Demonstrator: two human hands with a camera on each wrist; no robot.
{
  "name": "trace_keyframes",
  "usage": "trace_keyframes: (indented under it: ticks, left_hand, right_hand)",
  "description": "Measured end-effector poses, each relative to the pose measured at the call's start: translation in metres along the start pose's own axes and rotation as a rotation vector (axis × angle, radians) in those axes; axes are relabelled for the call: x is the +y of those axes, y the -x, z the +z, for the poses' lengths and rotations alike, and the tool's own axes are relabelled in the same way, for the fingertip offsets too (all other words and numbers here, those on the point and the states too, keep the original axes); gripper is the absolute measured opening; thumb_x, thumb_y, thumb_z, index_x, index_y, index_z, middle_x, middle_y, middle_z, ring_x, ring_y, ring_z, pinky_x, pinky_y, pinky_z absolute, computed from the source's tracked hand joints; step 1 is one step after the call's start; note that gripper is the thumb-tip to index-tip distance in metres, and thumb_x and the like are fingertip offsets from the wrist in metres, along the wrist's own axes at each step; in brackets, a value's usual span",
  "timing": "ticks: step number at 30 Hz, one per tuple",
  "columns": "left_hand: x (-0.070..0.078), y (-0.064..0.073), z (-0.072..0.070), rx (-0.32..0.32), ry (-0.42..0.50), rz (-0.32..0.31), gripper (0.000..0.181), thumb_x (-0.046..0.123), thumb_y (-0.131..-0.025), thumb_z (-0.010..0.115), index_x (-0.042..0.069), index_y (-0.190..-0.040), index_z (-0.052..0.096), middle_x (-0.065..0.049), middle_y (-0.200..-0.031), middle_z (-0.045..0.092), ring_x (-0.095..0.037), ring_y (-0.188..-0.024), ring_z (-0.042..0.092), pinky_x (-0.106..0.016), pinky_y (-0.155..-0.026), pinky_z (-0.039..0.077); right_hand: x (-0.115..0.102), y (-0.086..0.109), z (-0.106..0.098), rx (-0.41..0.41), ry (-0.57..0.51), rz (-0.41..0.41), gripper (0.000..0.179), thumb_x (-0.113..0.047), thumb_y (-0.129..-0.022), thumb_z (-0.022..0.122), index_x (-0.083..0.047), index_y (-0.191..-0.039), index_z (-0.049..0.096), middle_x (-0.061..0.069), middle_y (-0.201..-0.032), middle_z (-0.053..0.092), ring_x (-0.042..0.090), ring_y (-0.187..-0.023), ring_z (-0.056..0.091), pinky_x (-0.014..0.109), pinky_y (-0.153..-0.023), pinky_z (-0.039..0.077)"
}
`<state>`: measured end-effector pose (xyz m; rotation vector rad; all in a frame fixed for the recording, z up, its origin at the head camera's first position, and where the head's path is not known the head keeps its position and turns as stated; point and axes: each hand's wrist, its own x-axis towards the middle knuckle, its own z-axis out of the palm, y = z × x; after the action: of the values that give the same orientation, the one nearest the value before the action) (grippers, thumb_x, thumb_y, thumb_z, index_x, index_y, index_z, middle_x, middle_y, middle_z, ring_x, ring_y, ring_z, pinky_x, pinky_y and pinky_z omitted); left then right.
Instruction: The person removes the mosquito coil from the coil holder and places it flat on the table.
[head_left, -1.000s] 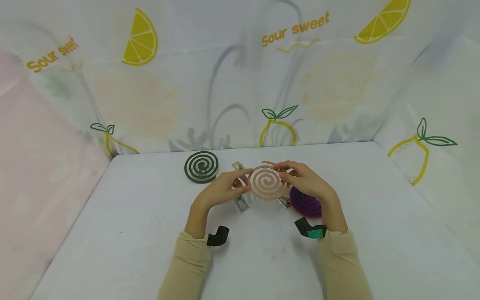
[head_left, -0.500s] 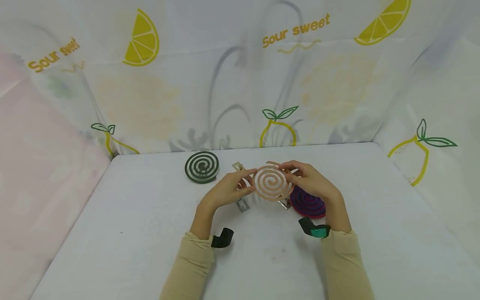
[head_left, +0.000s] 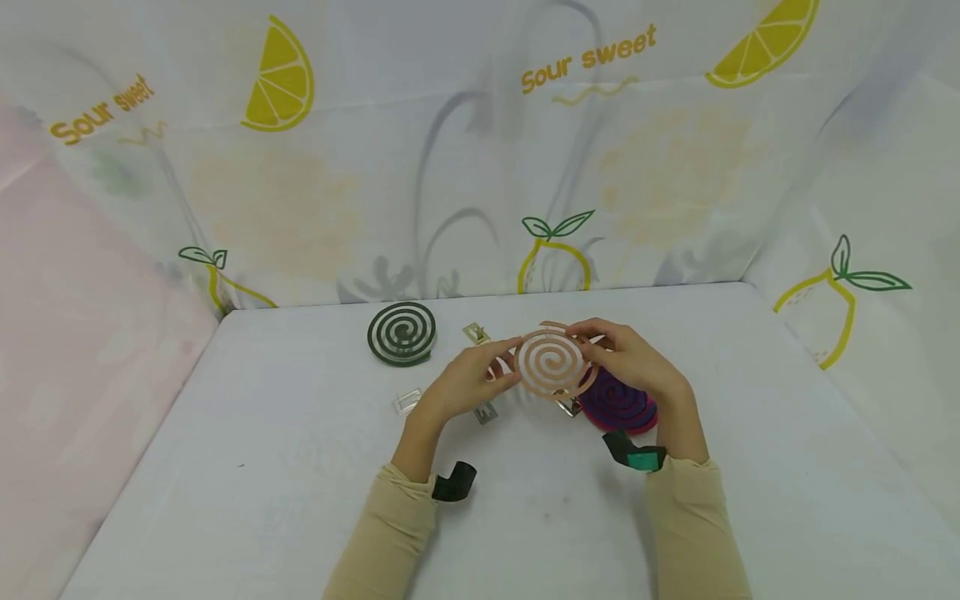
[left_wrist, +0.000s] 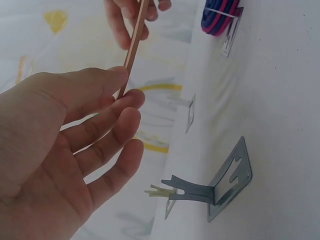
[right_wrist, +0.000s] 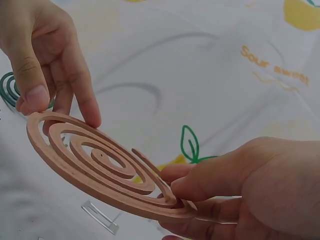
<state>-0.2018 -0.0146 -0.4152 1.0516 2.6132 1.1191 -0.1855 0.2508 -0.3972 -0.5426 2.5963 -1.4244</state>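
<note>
Both hands hold a light brown mosquito coil (head_left: pixel 552 361) above the table, its flat face toward the head camera. My left hand (head_left: pixel 471 383) pinches the coil's left edge between thumb and index finger, the other fingers loosely bent. At the opposite edge, near the coil's loose outer end, my right hand (head_left: pixel 633 360) grips it with thumb and fingers. The right wrist view shows the spiral (right_wrist: pixel 100 192) slanting between the two hands. Below and behind the hands are small metal coil stands, among them a grey one (left_wrist: pixel 200 192) with its forked prong bent up.
A dark green coil (head_left: pixel 402 333) lies at the back left. Purple and red coils (head_left: pixel 618 404) lie stacked by the right hand. A gold stand (head_left: pixel 475 333) is behind the left hand; a silver stand (head_left: pixel 407 402) lies to its left. A printed cloth (head_left: pixel 480 167) rises behind the table.
Both hands have shifted slightly right with the brown coil between them. The silver stand left of the left hand has come into view. The coils on the table stay put.
</note>
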Motion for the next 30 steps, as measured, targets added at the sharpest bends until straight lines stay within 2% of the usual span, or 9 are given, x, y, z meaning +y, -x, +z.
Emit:
trace_keyframes:
  ticks: [10,19,30]
  left_hand:
    - [0.005,-0.002,0.006,0.011,0.013,-0.017,0.051,0.019,-0.091,0.063,0.008,-0.139,0.047,-0.002,-0.100,0.065,-0.013,-0.085,0.061,-0.019,-0.066,0.046]
    - [0.010,-0.007,0.015,0.044,-0.021,0.011,0.051,0.018,-0.091,0.062,0.011,-0.139,0.046,-0.001,-0.098,0.065,-0.013,-0.088,0.061,-0.021,-0.069,0.046]
    - [0.020,-0.010,0.029,0.081,-0.021,-0.046,0.052,0.019,-0.090,0.063,0.010,-0.139,0.046,-0.001,-0.098,0.066,-0.017,-0.089,0.062,-0.022,-0.066,0.046]
  right_hand:
    - [0.003,0.003,-0.004,0.015,-0.020,0.022,0.031,-0.011,-0.097,0.049,-0.004,-0.127,0.055,0.018,-0.121,0.060,0.016,-0.091,0.062,0.028,-0.078,0.050]
    - [0.005,0.005,-0.009,0.024,-0.008,0.067,0.031,-0.014,-0.097,0.051,-0.007,-0.127,0.055,0.016,-0.122,0.060,0.028,-0.095,0.061,0.029,-0.076,0.050]
    - [0.010,0.009,-0.013,0.059,-0.002,0.087,0.031,-0.012,-0.095,0.052,-0.007,-0.126,0.054,0.016,-0.119,0.059,0.023,-0.094,0.060,0.027,-0.075,0.051]
